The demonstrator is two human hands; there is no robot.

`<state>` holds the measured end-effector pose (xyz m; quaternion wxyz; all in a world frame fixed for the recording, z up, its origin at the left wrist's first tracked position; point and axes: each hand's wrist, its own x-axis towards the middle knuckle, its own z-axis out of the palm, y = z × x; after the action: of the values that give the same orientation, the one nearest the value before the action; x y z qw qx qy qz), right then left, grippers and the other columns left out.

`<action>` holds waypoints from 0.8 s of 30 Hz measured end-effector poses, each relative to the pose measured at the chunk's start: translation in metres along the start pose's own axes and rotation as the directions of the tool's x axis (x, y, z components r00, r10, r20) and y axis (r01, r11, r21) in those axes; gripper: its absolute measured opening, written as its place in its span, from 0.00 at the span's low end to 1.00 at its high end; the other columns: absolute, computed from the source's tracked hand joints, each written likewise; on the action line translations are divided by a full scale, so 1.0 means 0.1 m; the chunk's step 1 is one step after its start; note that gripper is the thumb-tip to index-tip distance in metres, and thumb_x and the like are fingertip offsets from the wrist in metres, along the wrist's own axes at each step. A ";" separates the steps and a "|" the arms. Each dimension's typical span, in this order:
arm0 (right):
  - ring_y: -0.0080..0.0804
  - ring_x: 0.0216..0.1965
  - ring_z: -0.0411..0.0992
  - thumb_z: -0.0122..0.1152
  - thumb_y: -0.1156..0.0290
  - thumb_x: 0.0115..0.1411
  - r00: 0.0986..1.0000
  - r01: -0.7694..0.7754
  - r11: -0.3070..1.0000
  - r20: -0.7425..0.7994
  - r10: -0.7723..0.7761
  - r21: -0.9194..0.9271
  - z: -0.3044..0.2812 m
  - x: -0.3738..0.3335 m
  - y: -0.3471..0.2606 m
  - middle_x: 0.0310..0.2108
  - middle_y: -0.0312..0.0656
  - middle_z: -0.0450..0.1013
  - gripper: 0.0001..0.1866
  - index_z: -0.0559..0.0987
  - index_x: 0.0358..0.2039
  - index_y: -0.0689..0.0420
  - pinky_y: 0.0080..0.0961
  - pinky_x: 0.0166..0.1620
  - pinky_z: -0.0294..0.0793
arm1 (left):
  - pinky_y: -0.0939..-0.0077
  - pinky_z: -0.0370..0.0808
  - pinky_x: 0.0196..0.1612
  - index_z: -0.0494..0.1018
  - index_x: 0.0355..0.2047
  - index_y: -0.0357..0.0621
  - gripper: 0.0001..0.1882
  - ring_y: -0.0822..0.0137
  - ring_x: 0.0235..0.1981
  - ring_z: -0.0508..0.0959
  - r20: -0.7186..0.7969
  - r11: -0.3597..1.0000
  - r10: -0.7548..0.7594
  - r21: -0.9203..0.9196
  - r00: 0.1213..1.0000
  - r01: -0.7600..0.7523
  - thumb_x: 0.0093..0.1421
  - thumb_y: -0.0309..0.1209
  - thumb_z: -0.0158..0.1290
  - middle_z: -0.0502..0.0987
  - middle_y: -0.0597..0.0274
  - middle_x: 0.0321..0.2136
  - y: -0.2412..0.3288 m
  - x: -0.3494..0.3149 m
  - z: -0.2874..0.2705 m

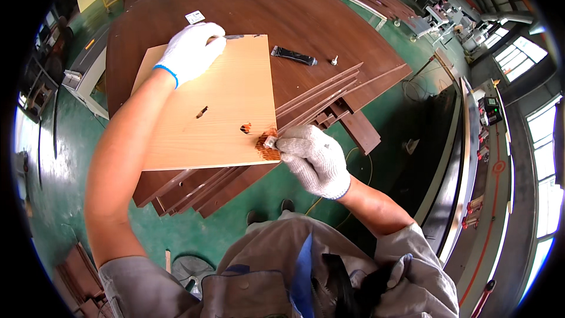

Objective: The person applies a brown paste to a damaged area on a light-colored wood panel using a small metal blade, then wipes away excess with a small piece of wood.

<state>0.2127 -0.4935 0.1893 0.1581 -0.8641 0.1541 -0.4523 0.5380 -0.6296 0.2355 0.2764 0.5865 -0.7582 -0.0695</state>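
A light wood-grain board lies on a stack of dark brown panels. My left hand, in a white glove with a blue cuff, rests at its far edge with fingers curled towards the thumb. Whatever they may hold is hidden; a dark grey patch shows beside the fingertips. At the near right corner, my gloved right hand pinches a small pale piece, its exact kind unclear. That piece touches a streaky reddish-brown smear. A brown dab and a darker spot also mark the board.
A black tube lies on the brown panels right of the board, with a small white cap near it. Beyond my left hand is a white label. A long machine stands at the right.
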 end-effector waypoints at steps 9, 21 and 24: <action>0.51 0.45 0.82 0.68 0.83 0.63 0.984 -0.171 0.985 0.060 0.169 0.033 -0.27 -0.18 -0.12 0.46 0.52 0.82 0.11 0.82 0.46 0.62 0.39 0.48 0.82 | 0.55 0.78 0.57 0.82 0.51 0.40 0.18 0.45 0.51 0.83 -0.016 0.999 0.009 0.040 1.000 -0.008 0.70 0.40 0.57 0.85 0.47 0.47 -0.06 -0.03 0.01; 0.49 0.42 0.81 0.69 0.78 0.67 0.902 -0.346 0.920 -0.205 0.380 0.181 -0.05 -0.64 -0.11 0.41 0.49 0.80 0.08 0.83 0.46 0.59 0.38 0.45 0.81 | 0.56 0.78 0.58 0.82 0.51 0.38 0.17 0.47 0.52 0.83 -0.114 0.993 0.116 -0.021 0.987 -0.119 0.69 0.38 0.59 0.86 0.47 0.47 -0.26 0.01 0.10; 0.48 0.41 0.82 0.69 0.76 0.68 0.851 -0.442 0.865 -0.193 0.488 0.236 -0.05 -0.61 -0.25 0.40 0.49 0.80 0.09 0.83 0.48 0.61 0.38 0.45 0.81 | 0.57 0.78 0.60 0.82 0.51 0.37 0.17 0.48 0.53 0.83 -0.065 0.994 0.109 0.005 0.992 -0.109 0.69 0.37 0.60 0.86 0.47 0.48 -0.21 0.04 0.12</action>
<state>0.1786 -0.4464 0.1572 0.3214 -0.7195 0.3354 -0.5162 0.5494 -0.6425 0.2183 0.3038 0.5464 -0.7797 -0.0346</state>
